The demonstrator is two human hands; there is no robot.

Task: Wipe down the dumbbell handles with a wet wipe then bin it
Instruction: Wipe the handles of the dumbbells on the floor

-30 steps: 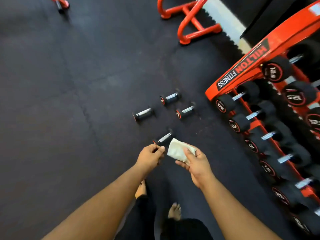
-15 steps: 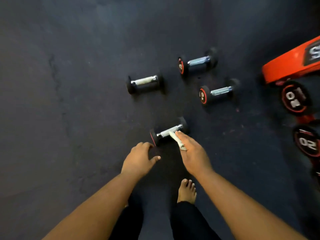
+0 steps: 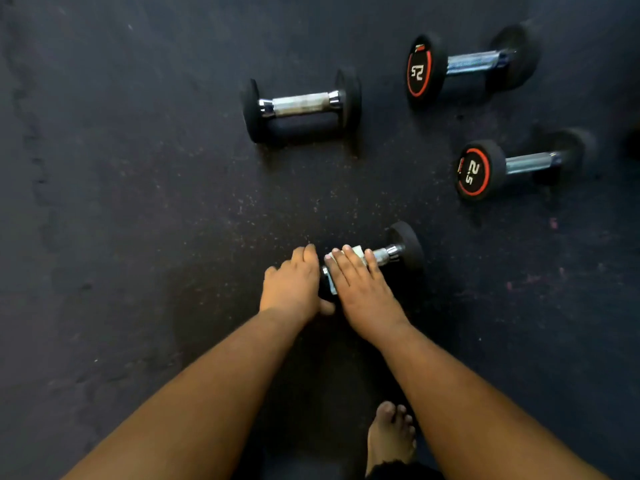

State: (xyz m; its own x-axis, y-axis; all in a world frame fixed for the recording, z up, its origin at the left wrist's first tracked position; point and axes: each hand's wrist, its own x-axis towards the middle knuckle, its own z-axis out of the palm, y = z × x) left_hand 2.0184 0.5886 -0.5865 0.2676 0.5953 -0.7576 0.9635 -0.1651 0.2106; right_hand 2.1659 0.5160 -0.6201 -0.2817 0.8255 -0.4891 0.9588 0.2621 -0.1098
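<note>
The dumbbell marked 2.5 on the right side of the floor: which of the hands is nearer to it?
Right. The right hand lies below-left of the dumbbell marked 2.5; the left hand lies farther left.

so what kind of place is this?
Most likely a gym floor: four small dumbbells, one marked 2.5, lie on dark speckled rubber matting. No rack or other equipment is in view now.
</note>
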